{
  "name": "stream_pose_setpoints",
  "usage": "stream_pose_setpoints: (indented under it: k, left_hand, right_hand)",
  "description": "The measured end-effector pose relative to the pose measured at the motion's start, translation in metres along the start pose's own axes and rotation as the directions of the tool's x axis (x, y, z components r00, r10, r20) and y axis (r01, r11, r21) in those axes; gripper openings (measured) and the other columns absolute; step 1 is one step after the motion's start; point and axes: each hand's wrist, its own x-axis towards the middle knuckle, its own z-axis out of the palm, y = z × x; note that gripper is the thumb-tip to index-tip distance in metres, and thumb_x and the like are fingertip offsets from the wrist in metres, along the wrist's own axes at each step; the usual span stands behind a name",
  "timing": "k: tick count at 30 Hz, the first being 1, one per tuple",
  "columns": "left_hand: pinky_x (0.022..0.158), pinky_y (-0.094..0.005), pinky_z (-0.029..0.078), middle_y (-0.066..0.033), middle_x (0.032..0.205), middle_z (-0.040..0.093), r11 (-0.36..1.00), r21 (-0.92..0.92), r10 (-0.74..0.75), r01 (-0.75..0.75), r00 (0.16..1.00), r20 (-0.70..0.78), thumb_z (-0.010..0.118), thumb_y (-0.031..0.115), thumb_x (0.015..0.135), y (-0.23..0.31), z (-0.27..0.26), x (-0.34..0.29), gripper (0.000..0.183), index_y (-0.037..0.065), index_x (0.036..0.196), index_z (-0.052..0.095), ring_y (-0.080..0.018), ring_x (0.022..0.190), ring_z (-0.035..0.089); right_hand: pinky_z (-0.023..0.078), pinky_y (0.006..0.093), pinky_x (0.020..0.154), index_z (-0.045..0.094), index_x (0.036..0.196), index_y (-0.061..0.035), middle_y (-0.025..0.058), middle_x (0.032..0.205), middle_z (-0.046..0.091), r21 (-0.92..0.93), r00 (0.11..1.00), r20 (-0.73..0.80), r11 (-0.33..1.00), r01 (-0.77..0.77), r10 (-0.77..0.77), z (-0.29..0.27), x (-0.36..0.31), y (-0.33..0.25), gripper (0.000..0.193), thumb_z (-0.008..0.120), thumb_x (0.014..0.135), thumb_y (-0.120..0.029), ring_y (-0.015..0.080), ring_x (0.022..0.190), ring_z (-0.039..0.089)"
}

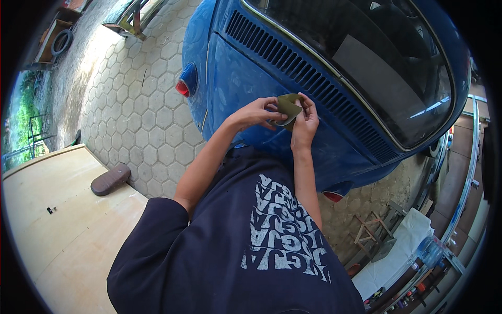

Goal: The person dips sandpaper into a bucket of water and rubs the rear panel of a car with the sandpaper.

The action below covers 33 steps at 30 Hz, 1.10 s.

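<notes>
The left hand [260,112] and right hand [305,123] pinch a thin, curled olive-green sheet [286,107], fingers nearly together on its opposite sides, over the blue metal car lid [250,86] near its upper edge. A brown, rounded pad [110,180] lies along the pale wooden table [57,230]'s right edge.

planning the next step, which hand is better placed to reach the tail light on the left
Probably the left hand: it is nearer that red tail light, while the right hand is farther over. Both hands hold the olive sheet, though.
</notes>
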Motion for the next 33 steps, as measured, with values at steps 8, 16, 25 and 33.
stream_pose_setpoints:
  k: [8,16,25,33]
  left_hand:
    - [0.092,-0.0311,0.053,-0.0162,0.120,0.061,0.991,0.134,0.062,-0.028,0.965,-0.256,0.075,0.009,0.080,-0.017,-0.016,-0.004,0.047,-0.001,0.123,0.059,-0.0203,0.108,0.061]
    - [0.091,-0.0314,0.051,-0.0167,0.117,0.067,0.972,0.213,0.197,-0.101,0.843,-0.500,0.074,0.005,0.081,-0.016,-0.008,-0.003,0.037,0.000,0.117,0.066,-0.0199,0.106,0.063]
    - [0.086,-0.0293,0.053,-0.0138,0.118,0.064,0.891,-0.403,-0.039,-0.209,0.849,-0.527,0.067,-0.001,0.086,-0.012,-0.004,-0.002,0.048,0.002,0.132,0.055,-0.0179,0.104,0.064]
    - [0.088,-0.0287,0.053,-0.0083,0.107,0.067,0.873,-0.383,0.123,-0.301,0.897,-0.424,0.068,0.003,0.089,-0.006,-0.001,-0.013,0.042,0.005,0.130,0.060,-0.0164,0.096,0.065]
  right_hand:
    - [0.047,0.0280,0.095,0.057,0.118,0.0008,0.0133,0.114,0.064,-0.139,0.996,0.085,0.990,0.014,-0.002,0.002,-0.004,-0.016,0.033,0.070,0.091,-0.013,0.0160,0.107,0.062]
    - [0.052,0.0322,0.087,0.062,0.117,-0.0067,0.0083,0.112,0.066,-0.285,0.967,0.144,0.927,0.244,-0.210,-0.010,0.000,-0.030,0.036,0.074,0.083,-0.010,0.0199,0.104,0.064]
    - [0.055,0.0339,0.080,0.067,0.112,-0.0093,0.0055,0.101,0.064,-0.567,0.903,0.144,0.714,0.410,-0.404,-0.018,-0.007,-0.044,0.037,0.080,0.078,-0.012,0.0219,0.097,0.065]
    - [0.055,0.0235,0.073,0.065,0.119,-0.0052,-0.0002,0.092,0.060,-0.288,0.993,0.077,0.952,0.105,-0.087,-0.036,-0.006,-0.033,0.040,0.079,0.082,-0.008,0.0085,0.082,0.062]
